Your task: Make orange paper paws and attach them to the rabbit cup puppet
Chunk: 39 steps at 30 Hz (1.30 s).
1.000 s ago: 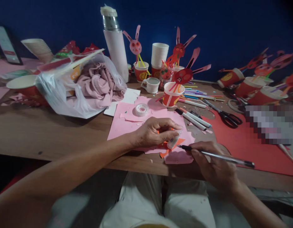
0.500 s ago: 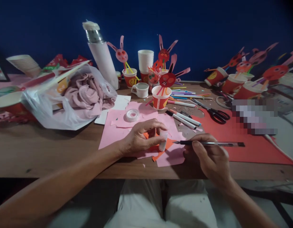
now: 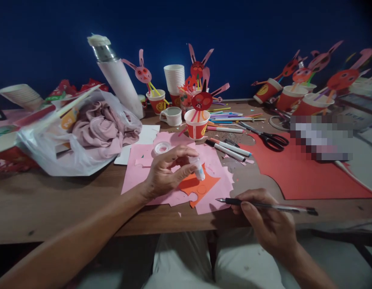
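Note:
My left hand [image 3: 166, 170] pinches a small white glue bottle [image 3: 198, 167] and holds it upright just above an orange paper scrap [image 3: 198, 186]. The scrap lies on pink paper sheets [image 3: 137, 170] near the table's front edge, and a small circle is drawn on it. My right hand [image 3: 266, 222] grips a black pen [image 3: 267, 205] at the table edge, lying almost level with its tip pointing left toward the scrap. A roll of clear tape [image 3: 162, 148] rests on the pink paper behind my left hand.
A red paper cup with a paper rabbit [image 3: 197, 122] stands behind the pink sheets; more rabbit cups line the back. Markers [image 3: 228, 147], black scissors [image 3: 272, 139] and a red sheet [image 3: 306, 176] lie to the right. A plastic bag of pink cloth [image 3: 83, 132], a tall flask [image 3: 115, 76] and stacked cups [image 3: 174, 78] stand at left and back.
My left hand has lifted the glue bottle off the orange scrap and stood it upright, uncovering the drawn circle. My right hand with the pen has drawn back toward the table edge.

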Motion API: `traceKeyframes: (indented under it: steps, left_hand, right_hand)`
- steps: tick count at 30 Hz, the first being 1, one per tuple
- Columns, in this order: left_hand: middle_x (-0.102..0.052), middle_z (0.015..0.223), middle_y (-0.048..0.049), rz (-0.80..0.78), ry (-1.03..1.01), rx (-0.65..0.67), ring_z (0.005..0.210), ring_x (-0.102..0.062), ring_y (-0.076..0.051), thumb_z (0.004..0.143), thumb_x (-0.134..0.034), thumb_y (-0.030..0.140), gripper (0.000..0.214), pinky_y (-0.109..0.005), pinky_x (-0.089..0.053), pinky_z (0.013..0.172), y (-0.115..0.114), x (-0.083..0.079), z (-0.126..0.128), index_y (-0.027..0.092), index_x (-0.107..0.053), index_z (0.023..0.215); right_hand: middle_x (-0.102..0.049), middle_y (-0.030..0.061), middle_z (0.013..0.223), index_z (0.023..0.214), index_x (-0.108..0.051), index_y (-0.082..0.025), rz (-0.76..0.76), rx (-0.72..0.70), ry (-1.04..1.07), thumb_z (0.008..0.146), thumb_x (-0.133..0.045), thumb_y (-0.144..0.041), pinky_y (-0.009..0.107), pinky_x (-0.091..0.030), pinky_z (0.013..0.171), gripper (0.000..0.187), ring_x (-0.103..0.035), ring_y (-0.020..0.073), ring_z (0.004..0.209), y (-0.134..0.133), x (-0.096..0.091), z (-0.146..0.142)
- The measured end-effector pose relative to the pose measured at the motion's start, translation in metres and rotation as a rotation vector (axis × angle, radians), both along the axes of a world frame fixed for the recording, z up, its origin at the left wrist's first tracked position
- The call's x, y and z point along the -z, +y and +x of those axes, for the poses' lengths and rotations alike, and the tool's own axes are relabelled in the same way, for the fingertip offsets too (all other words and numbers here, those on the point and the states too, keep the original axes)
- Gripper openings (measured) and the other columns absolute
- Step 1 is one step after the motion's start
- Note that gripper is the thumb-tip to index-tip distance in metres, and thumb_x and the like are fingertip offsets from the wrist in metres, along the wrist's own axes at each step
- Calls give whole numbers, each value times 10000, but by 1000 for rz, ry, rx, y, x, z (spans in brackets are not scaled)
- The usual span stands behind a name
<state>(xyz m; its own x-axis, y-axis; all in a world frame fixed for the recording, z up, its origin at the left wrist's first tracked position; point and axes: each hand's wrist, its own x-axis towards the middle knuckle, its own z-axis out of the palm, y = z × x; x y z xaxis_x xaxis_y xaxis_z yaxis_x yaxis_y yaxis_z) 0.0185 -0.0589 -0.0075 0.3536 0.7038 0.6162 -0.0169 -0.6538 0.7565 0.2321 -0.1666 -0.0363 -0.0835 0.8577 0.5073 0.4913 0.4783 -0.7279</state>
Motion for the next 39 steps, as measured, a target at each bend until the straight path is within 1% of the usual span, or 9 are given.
traceKeyframes:
  steps: [3, 6, 13, 20, 23, 29, 34, 36, 39]
  left_hand:
    - [-637, 849, -55, 36, -9, 50, 675, -604, -122, 740, -617, 121, 189, -220, -513, 553, 1, 0, 4, 190, -636, 915]
    - [-636, 868, -56, 3, -13, 79, 695, -616, -130, 744, -612, 103, 218, -227, -518, 558, -1, 2, 6, 201, -641, 937]
    - [-645, 885, -66, -57, 57, 28, 787, -610, -158, 752, -614, 140, 195, -271, -532, 637, -4, 6, 10, 204, -653, 933]
    - [-665, 830, -65, 34, 123, 72, 807, -615, -163, 757, -610, 142, 192, -297, -518, 729, 0, 0, 13, 179, -647, 942]
    - [-665, 812, -67, 41, 147, 91, 820, -607, -162, 763, -600, 132, 192, -293, -513, 731, 1, 0, 15, 167, -642, 947]
    - [-647, 877, -78, 3, 174, 109, 833, -598, -146, 765, -600, 128, 194, -245, -507, 696, 0, 2, 20, 152, -634, 955]
    - [-645, 866, -67, 16, 159, 137, 824, -600, -141, 763, -603, 128, 191, -226, -504, 674, -1, 3, 21, 152, -632, 950]
    - [-644, 885, -72, 25, 148, 162, 815, -599, -143, 753, -614, 125, 190, -233, -500, 669, 0, 4, 22, 148, -635, 941]
    - [-648, 842, -69, 17, 118, 188, 794, -593, -146, 752, -611, 111, 196, -266, -492, 697, 0, 4, 24, 141, -634, 944]
  right_hand:
    - [-587, -3, 700, 900, -532, -203, -28, 4, 52, 845, -463, -142, 224, -496, 530, 107, -616, 120, 596, 0, 3, 0]
    - [-576, -17, 692, 881, -532, -212, -24, 9, 38, 845, -469, -150, 201, -474, 515, 96, -603, 103, 583, 1, 3, -1]
    - [-572, -14, 704, 889, -524, -210, -4, -8, 6, 841, -473, -146, 202, -462, 501, 96, -588, 97, 565, 1, 2, 1]
    - [-592, 4, 684, 871, -530, -197, -30, -21, 10, 843, -466, -155, 231, -471, 514, 82, -594, 125, 592, 2, 1, 2]
    - [-594, 6, 690, 877, -529, -196, -25, -23, 16, 845, -466, -157, 233, -473, 523, 81, -593, 124, 597, 2, 1, 2]
    - [-589, -3, 680, 868, -534, -205, -51, -6, 51, 849, -469, -169, 224, -484, 514, 76, -598, 117, 581, 1, 2, 2]
    - [-614, -4, 649, 827, -547, -217, -129, -61, 81, 868, -455, -194, 204, -494, 472, 103, -614, 115, 548, 10, -16, 6]
    - [-617, -2, 633, 829, -552, -226, -109, -81, 71, 858, -484, -224, 225, -495, 464, 74, -610, 127, 532, 22, -27, 8]
    - [-616, 8, 628, 818, -564, -234, -67, -148, 116, 853, -498, -269, 276, -514, 524, 83, -614, 148, 562, 47, -39, 12]
